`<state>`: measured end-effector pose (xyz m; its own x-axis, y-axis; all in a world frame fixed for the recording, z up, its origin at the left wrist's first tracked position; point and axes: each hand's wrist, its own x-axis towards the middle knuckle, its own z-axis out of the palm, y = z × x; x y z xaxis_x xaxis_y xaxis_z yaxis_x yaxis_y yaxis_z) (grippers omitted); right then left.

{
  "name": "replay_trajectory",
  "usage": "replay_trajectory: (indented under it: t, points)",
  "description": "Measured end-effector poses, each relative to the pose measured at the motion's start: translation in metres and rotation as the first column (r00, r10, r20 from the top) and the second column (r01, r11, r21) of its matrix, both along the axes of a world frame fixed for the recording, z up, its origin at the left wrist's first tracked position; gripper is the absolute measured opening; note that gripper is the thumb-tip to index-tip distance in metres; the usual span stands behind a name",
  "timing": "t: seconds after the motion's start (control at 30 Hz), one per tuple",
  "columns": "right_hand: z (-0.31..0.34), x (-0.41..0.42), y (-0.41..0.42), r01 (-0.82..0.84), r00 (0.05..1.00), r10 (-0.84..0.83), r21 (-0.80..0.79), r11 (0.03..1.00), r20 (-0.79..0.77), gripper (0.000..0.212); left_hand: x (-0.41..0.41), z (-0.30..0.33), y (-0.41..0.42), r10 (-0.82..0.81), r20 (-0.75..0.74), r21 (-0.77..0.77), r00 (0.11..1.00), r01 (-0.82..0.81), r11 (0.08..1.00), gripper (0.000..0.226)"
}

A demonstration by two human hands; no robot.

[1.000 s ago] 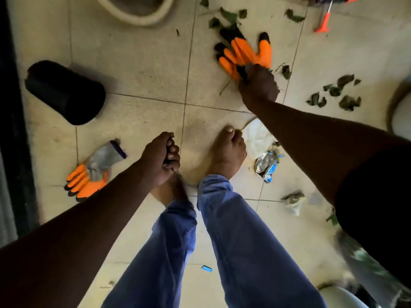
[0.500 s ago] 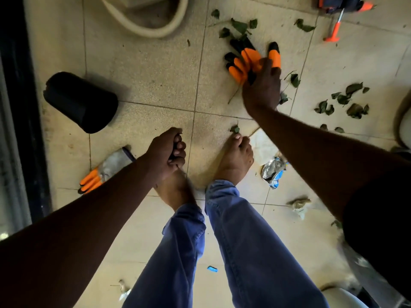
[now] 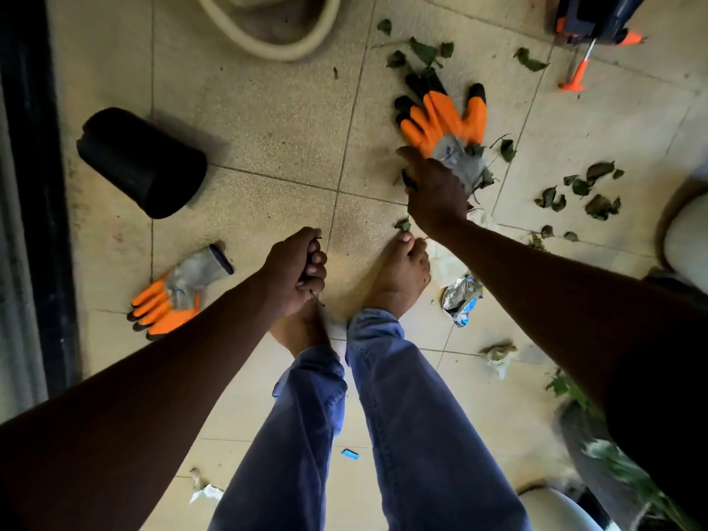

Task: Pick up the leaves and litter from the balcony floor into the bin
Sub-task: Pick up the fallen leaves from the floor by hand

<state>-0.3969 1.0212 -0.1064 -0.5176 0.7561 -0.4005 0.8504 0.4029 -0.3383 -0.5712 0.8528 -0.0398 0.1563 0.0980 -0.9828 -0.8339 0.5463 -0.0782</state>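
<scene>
My right hand [image 3: 433, 189] grips the grey cuff of an orange glove [image 3: 444, 120] on the tiles, with a few leaves caught at the cuff. My left hand [image 3: 295, 270] is curled round a small dark bunch, and a thin stem pokes out below the fist. The black bin [image 3: 141, 162] lies on its side at the left, apart from both hands. Loose leaves [image 3: 582, 189] are scattered at the right, and more leaves [image 3: 421, 51] lie beyond the glove. A foil wrapper [image 3: 459, 298] sits beside my right foot.
A second orange glove [image 3: 172, 297] lies left of my feet. Crumpled litter [image 3: 498, 354], a blue scrap [image 3: 349, 454] and a paper scrap [image 3: 207, 492] dot the floor. An orange-handled tool [image 3: 578, 70] lies at the far right, a pale hose [image 3: 268, 44] at the top, and a white pot [image 3: 689, 239] at the right edge.
My right hand has drawn back toward my feet with the glove's cuff in its grip. My left hand stays curled in the same place.
</scene>
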Motion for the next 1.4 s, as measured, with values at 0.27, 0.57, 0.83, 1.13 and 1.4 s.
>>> replay_trajectory:
  t: [0.27,0.57,0.83,1.13,1.4]
  points:
    - [-0.025,0.003,0.047,-0.212,0.976,0.202,0.177,0.961,0.075,0.073,-0.002,-0.007,-0.019,0.095,0.031,-0.058,0.995,-0.093,0.994,0.039]
    - [0.004,0.018,-0.036,0.188,0.972,-0.154,-0.197,0.962,0.175,0.01,-0.008,-0.001,-0.012,0.023,0.011,-0.029,1.0,-0.023,0.999,0.038]
    - [0.005,-0.01,-0.063,0.477,0.863,-0.427,-0.158,0.865,0.268,0.019,-0.013,0.001,-0.009,0.012,-0.004,-0.026,1.0,-0.012,1.0,0.041]
    - [0.122,-0.062,-0.093,0.398,0.836,-0.533,-0.53,0.749,-0.127,0.015,-0.006,0.026,0.022,0.115,-0.012,0.035,0.993,-0.114,0.993,0.044]
    - [0.147,-0.069,-0.098,0.343,0.937,-0.348,-0.103,0.934,-0.024,0.025,0.02,0.05,0.054,0.211,-0.011,0.143,0.977,-0.207,0.968,0.04]
